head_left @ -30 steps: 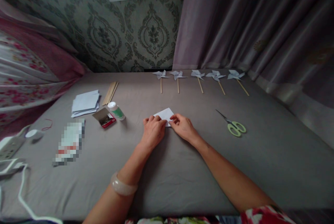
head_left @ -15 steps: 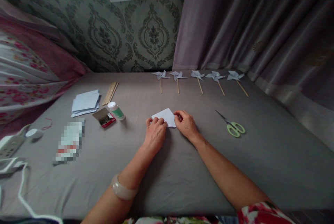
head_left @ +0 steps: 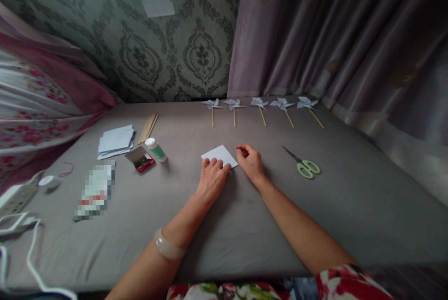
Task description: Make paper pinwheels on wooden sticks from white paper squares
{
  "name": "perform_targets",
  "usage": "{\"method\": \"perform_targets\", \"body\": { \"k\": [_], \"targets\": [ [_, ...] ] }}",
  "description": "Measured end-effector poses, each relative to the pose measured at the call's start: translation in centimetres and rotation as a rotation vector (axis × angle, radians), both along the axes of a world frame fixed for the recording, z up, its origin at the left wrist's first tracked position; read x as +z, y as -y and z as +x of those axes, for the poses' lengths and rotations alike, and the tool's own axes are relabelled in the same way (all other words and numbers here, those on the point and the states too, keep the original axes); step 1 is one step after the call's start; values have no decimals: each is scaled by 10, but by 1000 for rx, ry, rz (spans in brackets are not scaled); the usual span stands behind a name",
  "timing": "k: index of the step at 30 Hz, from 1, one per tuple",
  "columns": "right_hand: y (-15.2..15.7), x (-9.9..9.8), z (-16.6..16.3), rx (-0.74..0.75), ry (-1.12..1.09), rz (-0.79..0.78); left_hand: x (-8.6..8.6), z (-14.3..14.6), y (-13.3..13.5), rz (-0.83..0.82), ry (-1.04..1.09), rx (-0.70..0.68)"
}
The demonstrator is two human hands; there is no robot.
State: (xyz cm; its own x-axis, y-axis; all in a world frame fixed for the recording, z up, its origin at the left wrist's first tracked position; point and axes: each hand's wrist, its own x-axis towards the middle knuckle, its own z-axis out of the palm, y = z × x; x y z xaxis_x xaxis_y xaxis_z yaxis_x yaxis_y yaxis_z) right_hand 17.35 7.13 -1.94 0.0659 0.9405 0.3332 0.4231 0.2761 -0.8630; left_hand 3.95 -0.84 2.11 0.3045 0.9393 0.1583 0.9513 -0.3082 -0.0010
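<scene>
A white square of paper [head_left: 221,154] lies on the grey cloth before me, turned with one corner pointing away. My left hand [head_left: 215,176] holds its near part down with curled fingers, which hide that edge. Just right of the paper, my right hand [head_left: 250,160] is apart from it, fingers curled in toward the thumb, with nothing visible in them. Scissors [head_left: 303,164] with green handles lie further right. To the left stand a glue stick [head_left: 156,150] with a white cap and an open small box [head_left: 140,159] with a red edge, its contents too small to name.
Several paper pinwheels [head_left: 259,102] on sticks lie along the far edge. At the left are stacked paper sheets [head_left: 115,140], wooden sticks [head_left: 148,128], a blurred-out packet [head_left: 95,190], a white round cap [head_left: 48,181] and a power strip [head_left: 17,199] with white cables.
My right hand has come off the paper and moved slightly right. My left hand stays on the paper, which now shows as a flatter square. The whole view has shifted slightly.
</scene>
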Motion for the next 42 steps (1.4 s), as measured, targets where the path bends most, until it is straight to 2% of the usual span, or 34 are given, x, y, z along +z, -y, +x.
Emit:
{"method": "perform_targets", "body": {
  "k": [6, 15, 26, 34, 42],
  "targets": [
    [0, 1, 5, 27, 54, 11, -6, -9, -4, 51, -7, -32],
    [6, 8, 17, 387, 489, 245, -4, -34, -8, 108, 52, -38],
    [18, 12, 8, 490, 697, 414, -9, -47, -12, 161, 86, -83],
    [23, 17, 5, 518, 748, 413, -9, -54, -13, 155, 128, -116],
    [32, 17, -1, 601, 770, 317, -6, -52, -12, 120, 162, -124]
  ]
}}
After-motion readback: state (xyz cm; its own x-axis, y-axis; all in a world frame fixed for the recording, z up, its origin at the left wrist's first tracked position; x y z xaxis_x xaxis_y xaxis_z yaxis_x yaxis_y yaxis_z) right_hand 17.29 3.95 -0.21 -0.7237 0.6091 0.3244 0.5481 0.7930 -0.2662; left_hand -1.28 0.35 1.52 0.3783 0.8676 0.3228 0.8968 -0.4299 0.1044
